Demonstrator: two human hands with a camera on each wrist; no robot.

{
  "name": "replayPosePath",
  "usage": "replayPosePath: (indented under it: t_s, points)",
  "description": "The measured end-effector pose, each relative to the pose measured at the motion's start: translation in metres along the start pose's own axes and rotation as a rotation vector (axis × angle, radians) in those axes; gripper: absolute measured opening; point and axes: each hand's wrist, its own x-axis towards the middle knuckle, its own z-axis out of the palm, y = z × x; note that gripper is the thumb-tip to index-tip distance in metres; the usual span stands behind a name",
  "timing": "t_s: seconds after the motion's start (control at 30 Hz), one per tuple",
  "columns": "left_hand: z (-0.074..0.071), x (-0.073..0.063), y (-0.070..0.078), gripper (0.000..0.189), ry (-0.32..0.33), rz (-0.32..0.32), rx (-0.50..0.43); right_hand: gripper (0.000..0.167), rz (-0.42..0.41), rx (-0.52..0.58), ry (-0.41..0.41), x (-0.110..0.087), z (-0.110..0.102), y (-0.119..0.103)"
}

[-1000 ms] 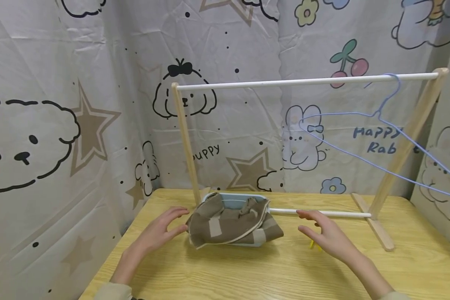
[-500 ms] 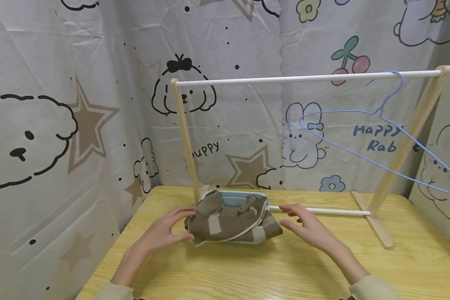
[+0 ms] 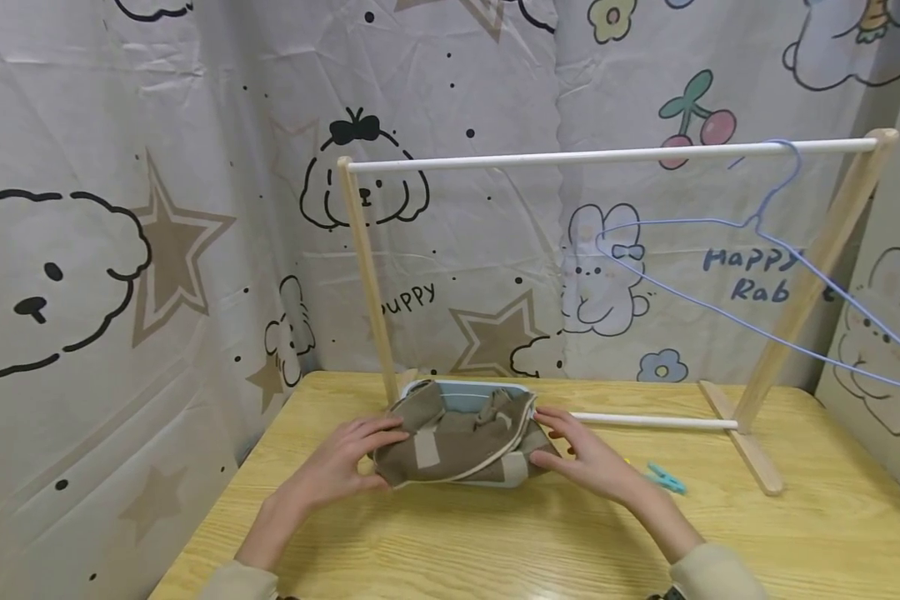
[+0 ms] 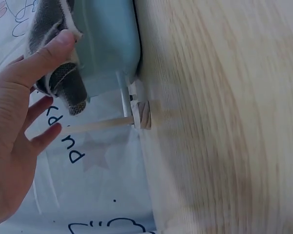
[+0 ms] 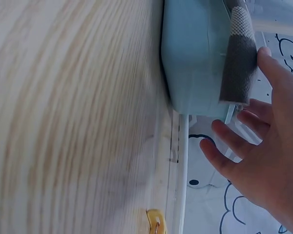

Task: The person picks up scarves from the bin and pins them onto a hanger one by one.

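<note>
Two hands are now set at the opposite ends of a brown cloth with light blocks (image 3: pixel 461 458). Half a second earlier, the right hand (image 3: pixel 588 454) was held just beside the cloth's right corner; it has since been brought inward over that corner. The left hand (image 3: pixel 337 462) has been advanced farther over the left edge. The pale blue basin (image 3: pixel 471 397) is left in the same place, and a turquoise clothespin (image 3: pixel 667 477) has been brought into view.

The basin is seated on the worktop (image 3: pixel 495 546), near the foot of the rack's left upright (image 3: pixel 369 275). Its mouth is directed upward, and its long axis is aligned left to right, roughly parallel to the lower crossbar (image 3: pixel 652 421). The cloth is draped within the basin and over its front rim, the longer spread being lateral.

The left grip is spread wide, its thumb laid on the cloth and its fingers extended, partly hidden. The right grip is likewise spread, its thumb placed at the cloth's side and its fingers fanned beside the basin's end. A yellow clothespin (image 5: pixel 156 222) is seen on the worktop in the right wrist view.
</note>
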Motion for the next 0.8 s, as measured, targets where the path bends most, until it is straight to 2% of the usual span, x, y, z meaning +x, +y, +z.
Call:
replayPosePath:
  t_s: [0.17,0.23,0.3,0.4,0.47,0.53,0.67,0.8]
  points:
    - [0.003,0.002,0.000,0.060,0.042,0.023,0.034,0.068,0.005,-0.001,-0.022,0.002,0.004,-0.001]
    - [0.003,0.003,0.001,0.059,0.046,0.026,0.025,0.068,0.005,0.005,-0.026,0.001,0.005,-0.002]
    - [0.004,0.005,0.002,0.066,0.029,0.030,0.017,0.068,0.004,0.007,-0.029,0.001,0.005,-0.003]
    - [0.005,0.005,0.003,0.091,-0.017,0.051,0.033,0.068,0.015,0.011,-0.035,0.001,0.005,-0.004]
    - [0.006,0.004,0.003,0.103,-0.052,0.073,0.072,0.068,0.026,0.009,-0.038,0.000,0.004,-0.004]
    - [0.008,0.003,0.003,0.107,-0.064,0.107,0.130,0.069,0.030,0.007,-0.039,0.000,0.004,-0.004]
    - [0.011,0.002,0.001,0.101,-0.019,0.171,0.226,0.068,0.018,-0.006,-0.035,0.000,0.004,-0.004]
    - [0.011,0.000,-0.001,0.091,0.048,0.199,0.223,0.069,0.024,-0.007,-0.032,0.000,0.004,-0.005]
